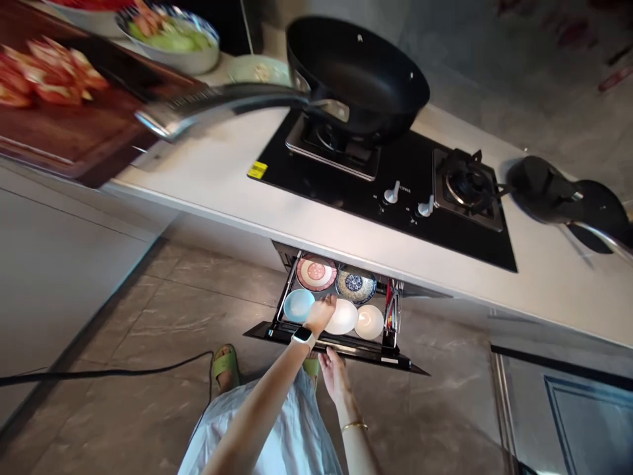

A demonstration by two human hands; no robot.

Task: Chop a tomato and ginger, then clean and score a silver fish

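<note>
A drawer (376,357) stands pulled out under the hob, with bowls and plates inside. My left hand (320,314), a smartwatch on its wrist, reaches into the drawer, its fingers curled on the rim of a white bowl (345,319). A light blue bowl (298,305) sits just left of that hand. Behind them lie a red patterned plate (316,272) and a blue patterned bowl (356,284). A second white bowl (370,321) is at the right. My right hand (334,377), with a gold bracelet, hovers at the drawer's front edge, fingers stretched out and holding nothing.
A black pan (366,72) sits on the left burner of the hob (395,191), its long handle reaching left. A cutting board (74,132) with red slices and a bowl of greens (173,39) stand on the counter. A black lid (558,191) lies right. A cable (99,373) crosses the floor.
</note>
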